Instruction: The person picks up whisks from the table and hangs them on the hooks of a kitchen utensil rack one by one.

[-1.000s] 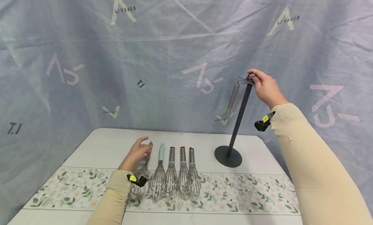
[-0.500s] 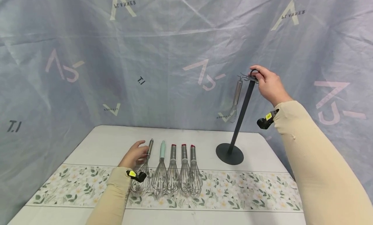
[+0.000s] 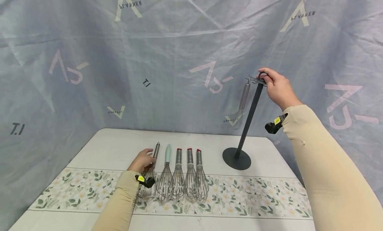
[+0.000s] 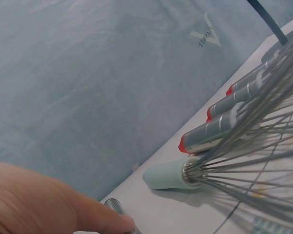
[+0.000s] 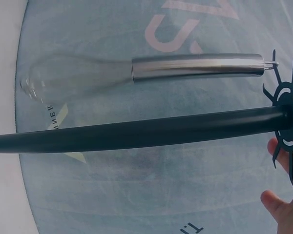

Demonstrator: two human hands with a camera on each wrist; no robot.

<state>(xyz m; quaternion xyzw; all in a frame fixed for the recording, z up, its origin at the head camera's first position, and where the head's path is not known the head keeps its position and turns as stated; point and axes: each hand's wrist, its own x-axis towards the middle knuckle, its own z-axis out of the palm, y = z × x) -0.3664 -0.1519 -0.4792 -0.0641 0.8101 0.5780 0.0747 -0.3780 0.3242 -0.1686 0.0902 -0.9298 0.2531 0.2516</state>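
Note:
My left hand [image 3: 143, 160] pinches the slim metal handle of the leftmost whisk [image 3: 156, 150] lying on the table. In the left wrist view a fingertip [image 4: 124, 224] lies over that handle [image 4: 113, 203]. A whisk with a mint-green handle [image 3: 168, 153] lies just to its right, followed by several red-tipped metal whisks [image 3: 179, 156]. My right hand [image 3: 279, 88] grips the ring top of a black stand [image 3: 251, 116] with hooks. From one hook hangs a small metal whisk [image 5: 200, 67], its wire end faint and blurred.
The stand's round base [image 3: 236, 159] rests on the right rear of the white table [image 3: 119, 141]. A floral strip [image 3: 248, 194] crosses the table under the whisks' wire ends. A grey-blue printed curtain [image 3: 167, 58] rises behind.
My left hand has closed on the leftmost whisk's handle, which has shifted slightly right. The right hand keeps its hold on the stand top, and the hanging whisk swings.

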